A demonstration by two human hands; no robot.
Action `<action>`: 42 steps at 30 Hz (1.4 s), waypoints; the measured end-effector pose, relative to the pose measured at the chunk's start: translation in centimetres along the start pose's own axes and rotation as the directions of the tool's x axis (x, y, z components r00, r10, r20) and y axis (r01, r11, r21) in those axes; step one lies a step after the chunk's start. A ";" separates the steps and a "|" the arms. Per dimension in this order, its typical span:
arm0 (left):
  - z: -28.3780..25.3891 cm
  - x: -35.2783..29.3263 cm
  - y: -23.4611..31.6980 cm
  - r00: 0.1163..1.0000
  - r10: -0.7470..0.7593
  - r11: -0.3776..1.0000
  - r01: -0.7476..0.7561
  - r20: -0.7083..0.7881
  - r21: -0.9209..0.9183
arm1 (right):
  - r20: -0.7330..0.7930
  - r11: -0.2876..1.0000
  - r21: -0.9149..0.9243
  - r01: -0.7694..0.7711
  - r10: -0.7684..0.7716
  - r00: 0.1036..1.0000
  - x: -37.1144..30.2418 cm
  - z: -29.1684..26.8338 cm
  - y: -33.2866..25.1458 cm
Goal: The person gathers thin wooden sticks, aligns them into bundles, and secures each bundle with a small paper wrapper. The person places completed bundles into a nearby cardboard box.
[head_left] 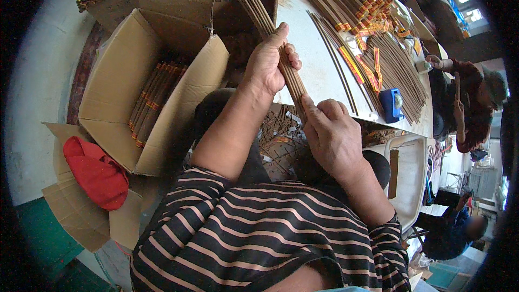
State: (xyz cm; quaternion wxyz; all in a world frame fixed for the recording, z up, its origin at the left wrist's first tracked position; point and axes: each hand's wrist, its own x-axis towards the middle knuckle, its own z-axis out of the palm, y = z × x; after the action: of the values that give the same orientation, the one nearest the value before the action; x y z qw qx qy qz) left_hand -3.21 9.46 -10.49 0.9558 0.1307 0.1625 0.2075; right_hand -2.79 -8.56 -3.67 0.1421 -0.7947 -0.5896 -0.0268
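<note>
A bundle of thin brown incense sticks slants between my two hands, its far ends fanned slightly apart above the table's near left corner. My left hand is closed around the middle of it, thumb laid along the sticks. At the lower end my right hand is closed on the bundle, with the index finger pressed against its side and the other fingers curled. Loose incense sticks lie on the white table beyond, beside red and yellow paper bands.
A blue tape dispenser stands at the table's near edge. Left, an open cardboard box holds banded bundles; a red cloth lies on its flap. Stick scraps litter the floor. A white bin and other people are right.
</note>
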 end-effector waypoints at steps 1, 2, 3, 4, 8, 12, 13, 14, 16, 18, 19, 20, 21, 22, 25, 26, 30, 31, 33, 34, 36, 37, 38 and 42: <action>-0.2 0.0 0.2 1.000 0.003 1.000 -0.003 0.023 0.012 | -0.029 1.000 0.019 0.012 -0.011 1.000 0.0 0.1 0.2; -0.1 -0.2 0.4 0.999 0.004 1.000 -0.005 0.048 0.023 | -0.060 0.999 0.035 0.023 -0.021 0.998 0.1 0.2 0.5; 0.1 -0.3 0.4 0.998 0.000 1.000 -0.002 0.061 0.023 | -0.090 0.998 0.052 0.035 -0.030 0.995 0.1 0.4 0.7; 0.5 -0.6 0.5 0.997 -0.003 1.000 0.001 0.074 0.024 | -0.092 0.991 0.132 -0.029 0.042 0.995 0.3 0.7 0.8; 0.1 -0.7 0.3 0.973 -0.046 0.999 0.040 0.226 0.028 | 0.317 0.667 0.615 -0.422 0.281 0.906 1.1 2.1 1.5; 0.0 -0.8 0.3 0.933 -0.050 0.999 0.050 0.357 0.010 | 0.644 0.162 0.737 -0.656 0.128 0.754 1.8 2.4 1.4; 0.0 -0.8 0.4 0.938 -0.031 0.999 0.022 0.346 0.028 | 0.704 -0.034 0.709 -0.704 0.077 0.706 2.0 2.0 1.0; 0.2 -1.0 0.4 0.941 -0.016 0.999 -0.001 0.337 0.049 | 0.671 0.092 0.723 -0.685 0.143 0.727 1.9 2.3 1.1; 1.3 -1.4 -0.1 0.979 0.161 0.956 -0.186 0.126 0.226 | 0.578 0.341 0.695 -0.633 0.259 0.774 1.7 3.2 1.3; 1.3 -1.4 -0.2 0.969 0.244 0.925 -0.248 0.052 0.289 | 0.541 0.513 0.596 -0.618 0.313 0.781 1.9 3.3 1.2; 1.0 -1.3 -0.1 0.972 0.223 0.938 -0.234 0.073 0.254 | 0.557 0.493 0.600 -0.630 0.308 0.771 1.9 3.2 1.1; 0.7 -1.2 0.1 0.974 0.205 0.950 -0.221 0.093 0.219 | 0.574 0.474 0.604 -0.641 0.301 0.762 1.9 3.2 1.1; 0.7 -1.3 0.4 0.982 0.138 0.972 -0.160 0.132 0.173 | 0.633 0.321 0.670 -0.670 0.224 0.741 1.8 3.0 1.2; 0.5 -1.2 0.6 0.977 0.105 0.984 -0.129 0.185 0.123 | 0.677 0.158 0.705 -0.691 0.137 0.723 1.6 2.7 1.6; 0.3 -0.8 0.8 0.942 0.031 0.999 -0.043 0.334 0.030 | 0.702 -0.120 0.704 -0.700 -0.031 0.711 0.9 3.4 2.4; 0.4 -0.9 0.7 0.950 0.046 0.997 -0.063 0.308 0.044 | 0.698 -0.174 0.694 -0.699 -0.073 0.712 0.9 3.6 2.5; 1.2 -1.4 0.6 0.970 0.164 0.969 -0.192 0.178 0.155 | 0.582 0.355 0.687 -0.634 0.254 0.773 1.0 3.9 1.6; 1.4 -1.6 0.7 0.968 0.208 0.952 -0.233 0.142 0.198 | 0.514 0.476 0.662 -0.580 0.275 0.813 0.6 4.9 1.9; 1.8 -1.9 0.9 0.962 0.226 0.940 -0.256 0.151 0.227 | 0.440 0.603 0.604 -0.521 0.293 0.849 0.4 5.3 2.0; 2.1 -2.2 0.8 0.957 0.238 0.934 -0.273 0.166 0.232 | 0.438 0.617 0.587 -0.524 0.302 0.846 0.5 5.0 1.8; 3.3 -2.7 0.4 0.937 0.293 0.905 -0.336 0.192 0.260 | 0.399 0.629 0.592 -0.504 0.314 0.861 0.3 4.8 2.1; 4.0 -3.0 0.1 0.925 0.318 0.890 -0.366 0.206 0.273 | 0.366 0.630 0.610 -0.479 0.312 0.877 0.1 5.0 2.4; 5.0 -3.3 0.0 0.906 0.344 0.865 -0.407 0.245 0.293 | 0.327 0.635 0.630 -0.447 0.305 0.894 0.2 4.9 2.7; 9.6 -4.3 -0.8 0.783 0.407 0.697 -0.599 0.470 0.394 | 0.202 0.550 0.757 -0.354 0.317 0.926 2.0 3.7 4.6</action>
State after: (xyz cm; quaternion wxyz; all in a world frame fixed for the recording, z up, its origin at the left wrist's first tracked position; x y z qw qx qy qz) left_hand -3.19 5.13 -0.89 0.7995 0.4600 -0.0013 0.3862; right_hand 1.73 -6.94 -7.65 0.4630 -0.7506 -0.3820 0.2761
